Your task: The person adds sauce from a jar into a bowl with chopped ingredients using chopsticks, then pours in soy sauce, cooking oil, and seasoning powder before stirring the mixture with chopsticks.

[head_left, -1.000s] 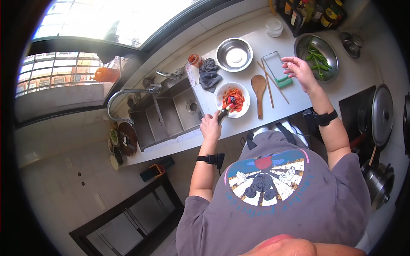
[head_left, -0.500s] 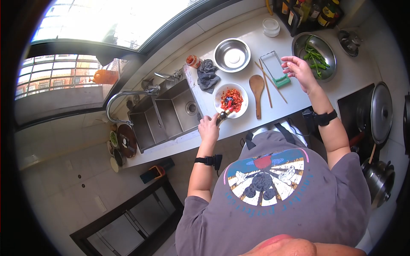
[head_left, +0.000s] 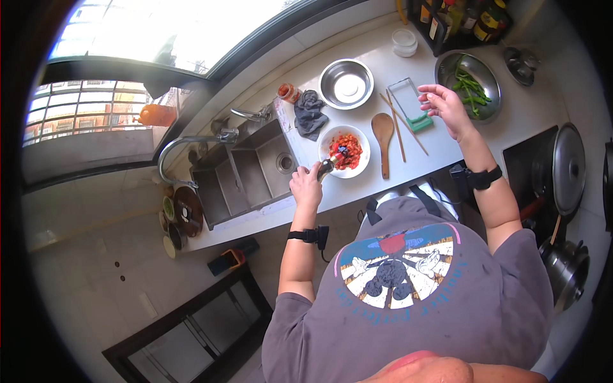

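My left hand is closed round the dark, shiny handle of a utensil with a reddish part near its middle. Its far end reaches into chopped red food in a white bowl; the food and glare keep its exact kind unclear. My right hand is raised over the counter, fingers apart and loosely bent, with nothing visible in it. Beside it lies a clear rectangular frame with a green end. A wooden spatula and a pair of chopsticks lie between the bowl and that frame.
A metal basin, grey cloth and jar of red food stand behind the bowl. The double sink is left. Green peppers fill part of a metal bowl at right, near bottles and a lidded pan.
My left hand has shifted slightly left with the utensil, drawing its far end a little back toward me within the bowl. My right hand stays nearly where it was.
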Motion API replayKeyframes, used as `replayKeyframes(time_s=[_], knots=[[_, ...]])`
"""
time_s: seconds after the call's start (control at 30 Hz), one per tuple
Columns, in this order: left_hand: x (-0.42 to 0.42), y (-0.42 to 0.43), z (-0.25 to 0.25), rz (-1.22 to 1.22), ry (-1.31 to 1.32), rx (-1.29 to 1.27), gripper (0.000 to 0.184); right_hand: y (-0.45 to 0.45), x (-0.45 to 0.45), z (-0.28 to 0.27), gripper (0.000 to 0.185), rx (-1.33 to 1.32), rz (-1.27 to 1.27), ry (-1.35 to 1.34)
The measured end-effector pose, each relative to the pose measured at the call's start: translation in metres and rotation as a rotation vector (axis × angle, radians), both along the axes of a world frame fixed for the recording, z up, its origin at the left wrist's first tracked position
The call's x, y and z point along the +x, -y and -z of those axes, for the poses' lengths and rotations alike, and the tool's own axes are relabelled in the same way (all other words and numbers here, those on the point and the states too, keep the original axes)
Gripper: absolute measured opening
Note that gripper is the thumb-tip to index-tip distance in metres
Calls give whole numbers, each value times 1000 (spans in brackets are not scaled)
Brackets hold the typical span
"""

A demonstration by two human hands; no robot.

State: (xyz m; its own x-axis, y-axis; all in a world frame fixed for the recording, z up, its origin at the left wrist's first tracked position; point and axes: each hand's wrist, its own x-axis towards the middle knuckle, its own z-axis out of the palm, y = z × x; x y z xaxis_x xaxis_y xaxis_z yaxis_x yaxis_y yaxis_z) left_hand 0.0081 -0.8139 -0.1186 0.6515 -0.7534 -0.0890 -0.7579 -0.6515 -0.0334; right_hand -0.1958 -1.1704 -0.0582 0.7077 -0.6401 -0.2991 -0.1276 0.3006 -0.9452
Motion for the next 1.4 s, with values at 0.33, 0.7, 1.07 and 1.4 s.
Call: replayKeyframes(time_s=[0.33, 0.7, 1.07, 1.4], knots=[[9, 32, 8, -38, 27, -3, 55, 6, -17, 2, 24, -1, 47, -9], [1, 11, -8, 105, -77, 31, 63, 8, -19, 1, 24, 4, 66, -8], [-3, -23, -7, -136, 33, 38, 56, 2, -4, -2, 25, -1, 16, -8], [-6, -24, 3, -210, -28, -104, 66, -9, 2, -11, 25, -6, -10, 6]])
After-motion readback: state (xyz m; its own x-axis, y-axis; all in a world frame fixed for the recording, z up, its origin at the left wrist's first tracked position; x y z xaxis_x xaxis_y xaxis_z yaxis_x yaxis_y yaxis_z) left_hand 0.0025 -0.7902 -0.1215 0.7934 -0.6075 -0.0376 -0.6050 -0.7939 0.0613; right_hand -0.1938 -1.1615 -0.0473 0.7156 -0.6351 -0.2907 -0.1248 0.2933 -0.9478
